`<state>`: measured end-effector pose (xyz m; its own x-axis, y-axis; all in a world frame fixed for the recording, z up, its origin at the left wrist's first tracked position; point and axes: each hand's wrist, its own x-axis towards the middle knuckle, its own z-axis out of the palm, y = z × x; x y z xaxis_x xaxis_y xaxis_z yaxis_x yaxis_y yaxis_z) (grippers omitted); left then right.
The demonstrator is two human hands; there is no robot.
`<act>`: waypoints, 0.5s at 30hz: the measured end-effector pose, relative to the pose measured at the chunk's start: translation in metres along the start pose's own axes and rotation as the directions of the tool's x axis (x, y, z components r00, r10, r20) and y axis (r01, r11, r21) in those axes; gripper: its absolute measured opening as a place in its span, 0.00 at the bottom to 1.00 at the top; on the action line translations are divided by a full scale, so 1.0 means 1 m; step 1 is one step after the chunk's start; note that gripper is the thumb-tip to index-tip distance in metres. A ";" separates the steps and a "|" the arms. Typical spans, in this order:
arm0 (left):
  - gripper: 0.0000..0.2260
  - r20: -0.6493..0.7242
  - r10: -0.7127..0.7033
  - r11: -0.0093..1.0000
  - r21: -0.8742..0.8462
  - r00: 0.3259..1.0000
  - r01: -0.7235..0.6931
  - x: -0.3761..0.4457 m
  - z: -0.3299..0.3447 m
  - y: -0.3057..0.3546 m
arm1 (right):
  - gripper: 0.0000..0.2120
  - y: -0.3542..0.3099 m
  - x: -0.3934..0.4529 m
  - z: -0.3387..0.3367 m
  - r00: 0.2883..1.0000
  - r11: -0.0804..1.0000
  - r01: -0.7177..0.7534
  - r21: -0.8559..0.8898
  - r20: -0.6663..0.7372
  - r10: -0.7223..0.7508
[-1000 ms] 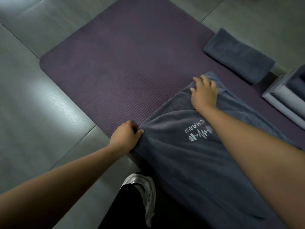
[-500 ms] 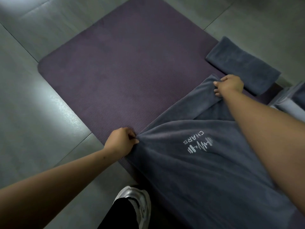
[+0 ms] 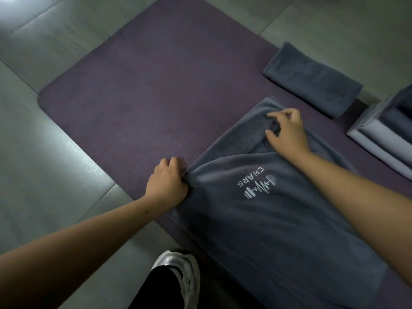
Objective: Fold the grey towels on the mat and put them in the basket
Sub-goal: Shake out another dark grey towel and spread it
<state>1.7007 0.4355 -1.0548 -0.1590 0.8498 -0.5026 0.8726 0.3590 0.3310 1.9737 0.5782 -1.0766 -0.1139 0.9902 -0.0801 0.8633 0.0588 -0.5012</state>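
Shoe (image 3: 178,270): on the floor, just off the mat's (image 3: 138,90) near edge
Towel (image 3: 278,230): spread on the mat's near right part
Left hand (image 3: 166,185): fingers bunch the towel's left edge
Right hand (image 3: 287,132): fingers pinch the towel's far corner
Folded towel (image 3: 312,79): at the mat's far right edge
Basket (image 3: 379,132): right of the mat, grey towel inside

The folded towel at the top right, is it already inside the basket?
No, the folded towel lies on the purple mat, beside the basket, not in it.
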 end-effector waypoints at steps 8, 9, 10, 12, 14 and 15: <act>0.15 0.020 0.322 0.946 -0.035 0.947 -0.321 0.017 0.014 0.045 | 0.12 0.030 -0.035 -0.029 0.897 0.947 0.180 -0.267 0.441 -0.046; 0.16 0.034 0.337 0.942 -0.013 0.941 -0.336 0.020 0.015 0.051 | 0.11 0.029 -0.037 -0.032 0.895 0.936 0.205 -0.285 0.441 -0.062; 0.18 0.048 0.354 0.935 0.007 0.934 -0.355 0.023 0.015 0.058 | 0.10 0.027 -0.042 -0.035 0.912 0.934 0.213 -0.286 0.401 -0.085; 0.20 0.063 0.407 0.912 0.023 0.911 -0.409 0.027 0.015 0.071 | 0.07 0.022 -0.059 -0.040 0.955 0.941 0.224 -0.253 0.252 -0.159; 0.20 0.050 0.481 0.876 0.009 0.875 -0.482 0.028 0.016 0.083 | 0.09 0.017 -0.082 -0.040 0.946 0.936 0.299 -0.187 0.186 -0.265; 0.18 0.043 0.512 0.858 -0.004 0.858 -0.513 0.027 0.018 0.088 | 0.13 0.016 -0.096 -0.039 0.922 0.927 0.349 -0.139 0.226 -0.314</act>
<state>1.7815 0.4837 -1.0537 0.3305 0.8964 -0.2954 0.8290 -0.1261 0.5449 2.0177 0.4892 -1.0429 -0.4869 0.8663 -0.1114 0.8287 0.4179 -0.3723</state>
